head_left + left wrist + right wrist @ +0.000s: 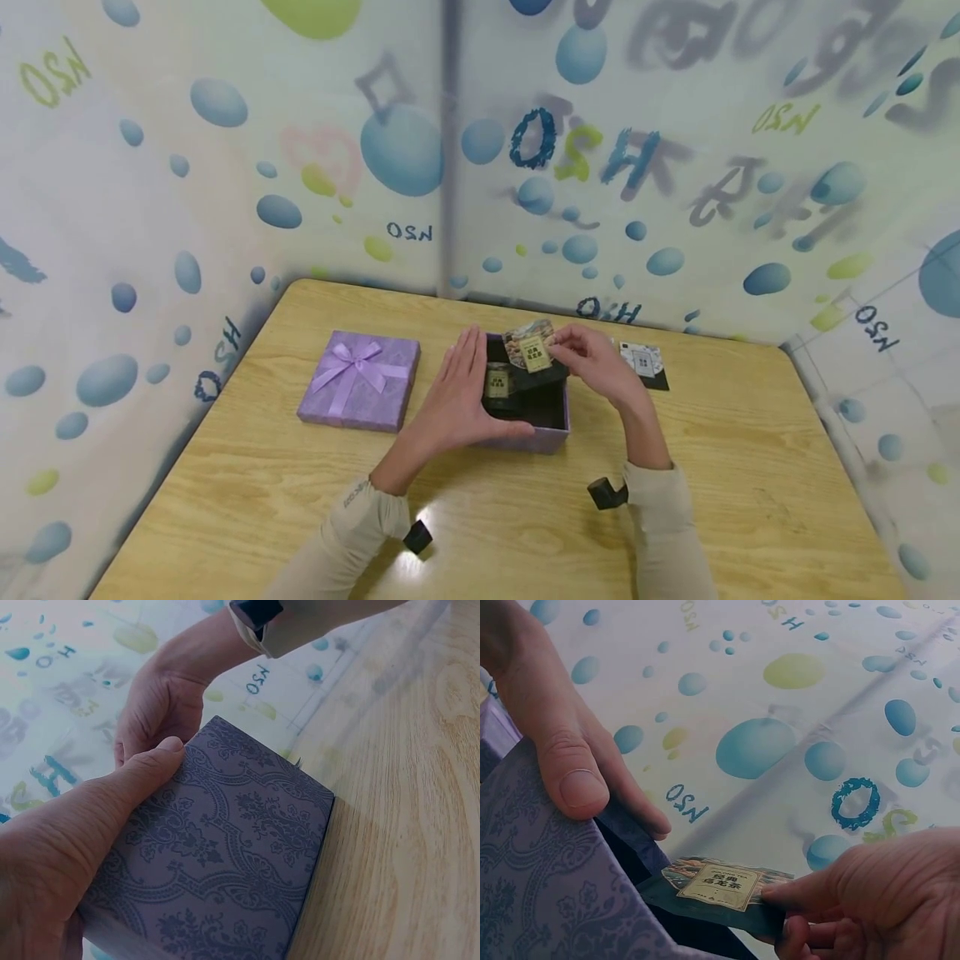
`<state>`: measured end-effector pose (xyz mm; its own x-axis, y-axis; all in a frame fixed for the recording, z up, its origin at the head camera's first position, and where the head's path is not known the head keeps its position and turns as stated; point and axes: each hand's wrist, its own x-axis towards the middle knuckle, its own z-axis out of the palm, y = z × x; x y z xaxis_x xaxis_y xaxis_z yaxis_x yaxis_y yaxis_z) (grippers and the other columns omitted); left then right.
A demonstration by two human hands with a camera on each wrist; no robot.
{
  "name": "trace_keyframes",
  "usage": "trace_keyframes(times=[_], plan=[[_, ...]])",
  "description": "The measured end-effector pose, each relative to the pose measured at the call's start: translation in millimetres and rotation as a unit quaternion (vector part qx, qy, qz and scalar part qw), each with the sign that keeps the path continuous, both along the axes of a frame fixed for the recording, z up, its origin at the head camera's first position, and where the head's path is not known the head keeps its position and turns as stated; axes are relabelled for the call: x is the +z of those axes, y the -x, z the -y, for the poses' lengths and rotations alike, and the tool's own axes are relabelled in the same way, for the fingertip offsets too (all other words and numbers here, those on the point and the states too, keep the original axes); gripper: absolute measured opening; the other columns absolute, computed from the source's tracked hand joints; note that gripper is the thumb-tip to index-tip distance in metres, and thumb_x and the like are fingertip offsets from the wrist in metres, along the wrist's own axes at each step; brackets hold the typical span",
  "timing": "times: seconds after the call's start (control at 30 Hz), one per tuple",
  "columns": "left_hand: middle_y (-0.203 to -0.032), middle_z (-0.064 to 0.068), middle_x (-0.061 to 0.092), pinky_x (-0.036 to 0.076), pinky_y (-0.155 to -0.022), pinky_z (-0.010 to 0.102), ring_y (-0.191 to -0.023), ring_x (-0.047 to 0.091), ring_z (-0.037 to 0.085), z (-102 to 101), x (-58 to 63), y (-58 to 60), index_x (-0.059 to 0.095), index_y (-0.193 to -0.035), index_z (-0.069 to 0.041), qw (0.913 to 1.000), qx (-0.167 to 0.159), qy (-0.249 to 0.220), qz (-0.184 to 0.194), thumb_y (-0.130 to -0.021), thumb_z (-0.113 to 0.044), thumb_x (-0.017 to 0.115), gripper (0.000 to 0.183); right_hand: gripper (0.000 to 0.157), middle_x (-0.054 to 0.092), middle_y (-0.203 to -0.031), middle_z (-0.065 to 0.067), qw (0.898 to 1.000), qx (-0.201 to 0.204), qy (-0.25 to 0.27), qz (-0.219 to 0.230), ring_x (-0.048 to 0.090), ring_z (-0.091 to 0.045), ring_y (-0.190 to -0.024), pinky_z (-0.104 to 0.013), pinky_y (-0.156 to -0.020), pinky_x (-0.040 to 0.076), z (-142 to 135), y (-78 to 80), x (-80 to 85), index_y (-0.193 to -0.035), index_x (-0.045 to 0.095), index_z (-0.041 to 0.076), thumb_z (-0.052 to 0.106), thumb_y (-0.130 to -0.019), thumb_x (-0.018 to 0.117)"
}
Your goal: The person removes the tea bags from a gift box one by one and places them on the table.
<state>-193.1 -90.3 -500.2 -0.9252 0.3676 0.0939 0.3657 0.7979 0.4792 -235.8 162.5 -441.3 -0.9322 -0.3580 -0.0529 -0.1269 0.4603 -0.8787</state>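
Note:
A purple patterned gift box [551,440] with a dark interior stands on the table without its lid. My left hand [453,400] rests against it, fingers straight along its left side and thumb stretched across the front wall [217,847]. Between thumb and fingers my right hand [600,362] pinches a dark tea packet [720,889] by its right edge. That packet is tilted over the box opening and has a picture and a pale yellow label. Inside the box, a second tea packet [497,381] shows at the left; what lies deeper is hidden.
Left of the box lies its purple lid [360,379], topped with a ribbon bow. A black and white packet [643,365] lies on the wooden table [750,467] behind the right wrist. Patterned wall sheets [510,208] border the table at the back and sides.

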Motion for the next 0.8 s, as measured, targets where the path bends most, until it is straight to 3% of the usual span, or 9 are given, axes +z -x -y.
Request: trace_keyframes(times=[0.23,0.37,0.67,0.8], plan=[[-0.173,0.003,-0.021,0.0,-0.129,0.043,-0.162,-0.009,0.025,0.2,0.7,0.0,-0.022,-0.163,-0.014,1.0,0.0,0.0,0.0,-0.063,-0.103,0.055,0.154,0.026,0.065,-0.111,-0.018,1.0,-0.009,-0.009,0.004,0.058,-0.022,-0.089,-0.035,-0.077,0.052,-5.6,2.1,-0.3,-0.124,0.062,-0.004,0.017,-0.111,0.054],[-0.172,0.003,-0.021,0.0,-0.129,0.043,-0.161,-0.012,0.023,-0.3,1.2,1.4,-0.021,-0.163,-0.014,1.0,-0.003,0.004,0.001,-0.062,-0.104,0.054,0.155,0.027,0.065,-0.114,-0.02,1.0,-0.014,-0.004,0.013,0.058,-0.024,-0.09,-0.032,-0.076,0.052,-9.0,2.5,0.2,-0.126,0.06,-0.006,0.016,-0.11,0.054],[-0.173,0.004,-0.021,-0.001,-0.129,0.043,-0.16,-0.016,0.02,-0.8,0.0,0.4,-0.019,-0.164,-0.012,1.0,-0.007,0.002,0.004,-0.064,-0.1,0.06,0.155,0.023,0.059,-0.091,-0.006,0.999,-0.019,0.016,0.038,0.052,-0.019,-0.074,-0.027,-0.065,0.047,-17.6,1.9,-9.4,-0.119,0.058,-0.004,0.017,-0.11,0.056],[-0.173,0.005,-0.019,0.001,-0.13,0.043,-0.162,-0.01,0.025,0.4,0.9,0.0,-0.017,-0.164,-0.012,1.0,-0.002,0.002,-0.002,-0.064,-0.099,0.061,0.155,0.02,0.056,-0.085,-0.005,0.999,-0.012,0.022,0.032,0.05,-0.015,-0.068,-0.027,-0.06,0.042,-19.6,0.1,-11.9,-0.117,0.057,-0.003,0.015,-0.11,0.055]])
